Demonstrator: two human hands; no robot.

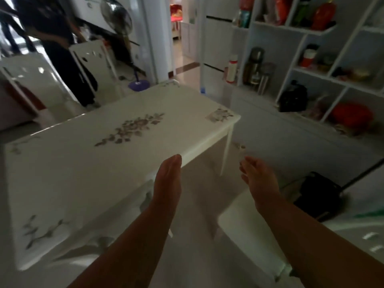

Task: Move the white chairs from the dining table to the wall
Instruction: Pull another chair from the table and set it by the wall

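Observation:
A white dining table [68, 169] with grey flower prints fills the middle and left. Two white chairs stand at its far side: one chair back [91, 59] at upper centre-left and another chair back [27, 75] at the far left. A white seat-like surface [245, 221] lies low on the right below my right forearm; its shape is partly hidden. My left hand [168, 181] reaches forward over the table's near edge, fingers straight and together, holding nothing. My right hand [257, 179] hovers right of the table corner, fingers loosely spread and empty.
A person in dark clothes [60, 44] stands behind the far chairs. White shelving [311, 65] with bottles, jars and red items covers the right wall. A standing fan [117, 15], a purple mop base [138, 85] and a black box [318, 194] sit on the floor. A doorway [182, 38] opens ahead.

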